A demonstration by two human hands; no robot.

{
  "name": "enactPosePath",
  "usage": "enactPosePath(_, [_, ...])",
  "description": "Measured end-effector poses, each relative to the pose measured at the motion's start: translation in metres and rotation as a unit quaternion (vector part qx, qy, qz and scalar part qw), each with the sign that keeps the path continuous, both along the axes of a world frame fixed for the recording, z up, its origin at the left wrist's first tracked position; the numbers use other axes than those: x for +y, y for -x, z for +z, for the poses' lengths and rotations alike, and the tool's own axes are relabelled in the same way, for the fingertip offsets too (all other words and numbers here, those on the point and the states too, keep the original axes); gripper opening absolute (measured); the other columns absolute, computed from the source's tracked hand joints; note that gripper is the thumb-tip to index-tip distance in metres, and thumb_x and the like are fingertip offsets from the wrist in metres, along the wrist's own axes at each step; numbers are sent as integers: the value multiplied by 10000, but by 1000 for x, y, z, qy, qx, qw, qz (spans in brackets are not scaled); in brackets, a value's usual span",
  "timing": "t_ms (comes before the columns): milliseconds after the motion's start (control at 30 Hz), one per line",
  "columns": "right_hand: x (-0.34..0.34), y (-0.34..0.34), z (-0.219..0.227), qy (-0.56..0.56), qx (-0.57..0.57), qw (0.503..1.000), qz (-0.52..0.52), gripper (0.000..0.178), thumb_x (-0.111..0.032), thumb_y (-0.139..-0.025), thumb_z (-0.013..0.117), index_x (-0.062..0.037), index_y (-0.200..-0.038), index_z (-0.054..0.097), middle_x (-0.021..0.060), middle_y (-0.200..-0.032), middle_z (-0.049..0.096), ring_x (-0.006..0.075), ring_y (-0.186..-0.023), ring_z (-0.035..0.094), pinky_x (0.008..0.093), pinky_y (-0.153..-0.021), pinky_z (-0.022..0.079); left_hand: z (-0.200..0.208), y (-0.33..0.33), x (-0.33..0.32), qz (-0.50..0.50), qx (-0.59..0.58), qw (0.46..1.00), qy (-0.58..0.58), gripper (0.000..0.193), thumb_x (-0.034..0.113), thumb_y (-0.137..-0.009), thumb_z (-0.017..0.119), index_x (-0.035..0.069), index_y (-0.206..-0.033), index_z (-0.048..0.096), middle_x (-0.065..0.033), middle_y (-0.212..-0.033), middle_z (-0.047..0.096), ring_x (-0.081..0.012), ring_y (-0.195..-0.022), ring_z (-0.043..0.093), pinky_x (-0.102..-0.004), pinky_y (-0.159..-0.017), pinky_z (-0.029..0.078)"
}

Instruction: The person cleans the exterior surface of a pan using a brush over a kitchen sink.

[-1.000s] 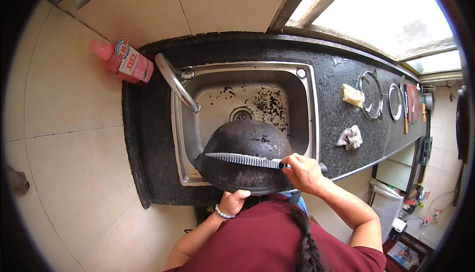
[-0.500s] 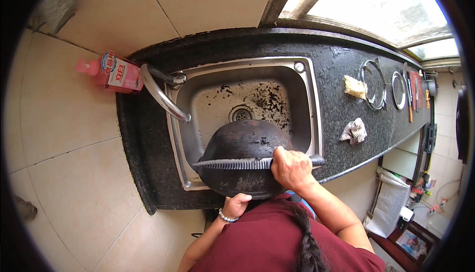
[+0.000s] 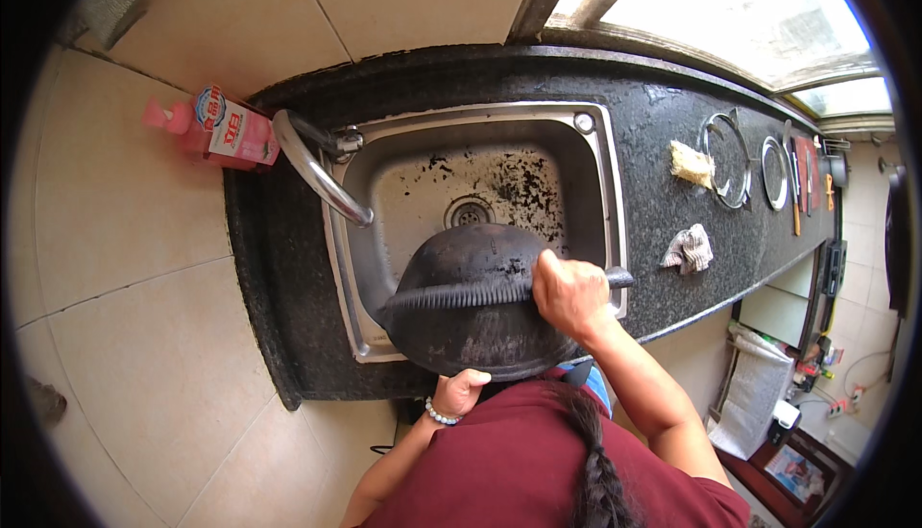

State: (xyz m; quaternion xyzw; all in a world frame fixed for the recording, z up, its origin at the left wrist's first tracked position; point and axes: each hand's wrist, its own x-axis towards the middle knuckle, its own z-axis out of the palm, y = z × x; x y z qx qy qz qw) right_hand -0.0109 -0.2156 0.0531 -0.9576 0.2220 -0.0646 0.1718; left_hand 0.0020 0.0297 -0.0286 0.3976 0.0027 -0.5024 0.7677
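Observation:
A blackened wok [image 3: 480,341] rests bottom up in the near part of the steel sink [image 3: 346,288], its near rim reaching over the sink's front edge. My left hand [image 3: 459,396] is closed on that rim, thumb on top and the other fingers hidden beneath. In my right hand [image 3: 576,295] is a long saw-like blade with ridged teeth [image 3: 461,294], its dark handle end [image 3: 619,278] sticking out past my fist. The blade lies across the wok's sooty outside. Black flakes [image 3: 523,187] are scattered over the sink floor around the drain [image 3: 468,214].
A curved faucet [image 3: 322,177] arches over the sink's left side, beside a pink pump bottle [image 3: 226,134]. On the black counter [image 3: 643,201] to the right are a scrub pad [image 3: 691,165], a crumpled cloth [image 3: 688,249], a metal ring [image 3: 725,163] and several knives.
My right hand has shifted slightly up and right with the blade, which now sits a little higher on the wok. The left hand keeps its hold on the rim.

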Motion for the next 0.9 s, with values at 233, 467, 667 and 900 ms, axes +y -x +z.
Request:
enactPosePath(233, [-10, -4, -12, 43, 47, 997, -37, 173, -147, -803, 572, -101, -687, 452, 74, -475, 524, 243, -425, 566, 371, -439, 461, 4, -3, -2, 4, 51, 999, -10, 578, -167, -670, 499, 59, -1200, 536, -21, -1120, 609, -182, -1028, 582, -349, -939, 445])
enactPosePath(467, [-2, 5, -6, 8, 2, 999, -35, 178, -137, -802, 573, -101, -675, 453, 77, -484, 529, 241, -440, 574, 373, -447, 458, -4, 1, 1, 10, 115, 992, 51, 611, -159, -654, 506, 71, -1220, 526, -49, -1159, 592, -219, -1072, 566, -365, -966, 432])
enactPosePath(667, [6, 17, 0, -8, -13, 1000, 20, 180, -126, -832, 545, -90, -677, 459, 93, -487, 526, 262, -431, 560, 393, -434, 448, 6, -4, -1, 43, 160, 986, 14, 678, -163, -633, 482, 74, -1268, 484, -55, -1201, 571, -251, -1123, 536, -406, -997, 407])
enactPosePath(900, [9, 23, 2, -10, -37, 998, 50, 194, -125, -804, 557, -93, -649, 445, 84, -476, 499, 257, -422, 551, 394, -436, 446, 20, -7, -9, 74, 203, 976, 2, 546, -169, -645, 532, 45, -1147, 554, -39, -1103, 601, -199, -1026, 580, -334, -922, 456])
